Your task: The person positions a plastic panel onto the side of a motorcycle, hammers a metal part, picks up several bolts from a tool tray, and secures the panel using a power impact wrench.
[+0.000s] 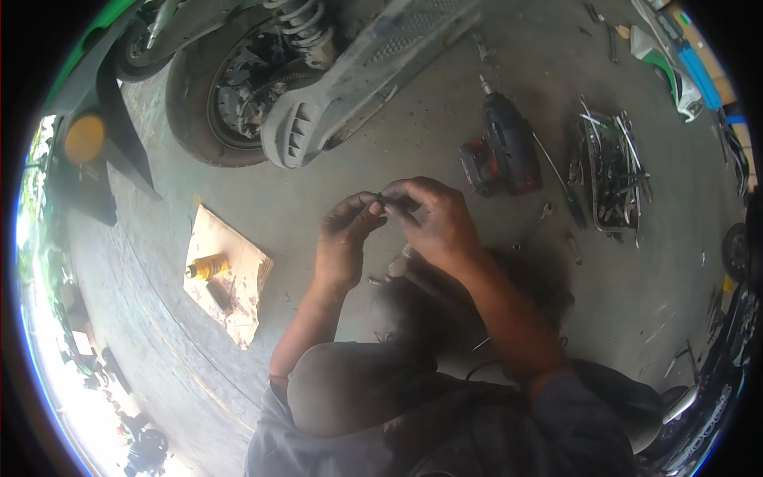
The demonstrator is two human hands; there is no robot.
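My left hand (343, 238) and my right hand (435, 219) meet above the floor, fingertips pinched together. Between them is a small dark piece (383, 198), mostly hidden by the fingers and too small to name. Both hands look smudged with dark grime. Beyond them stands a scooter's wheel (191, 107) with a spring shock absorber (298, 24) and a grey ribbed cover (306, 127). To the right of my hands lies a black and red cordless impact wrench (509, 143) with a socket on its nose.
A long screwdriver (574, 208) lies beside a tray (592, 187) full of hand tools on the right. At left, a yellow bottle (208, 267) lies on a stained cardboard sheet (246, 258). Small metal parts are scattered near my knees. More vehicles stand along the edges.
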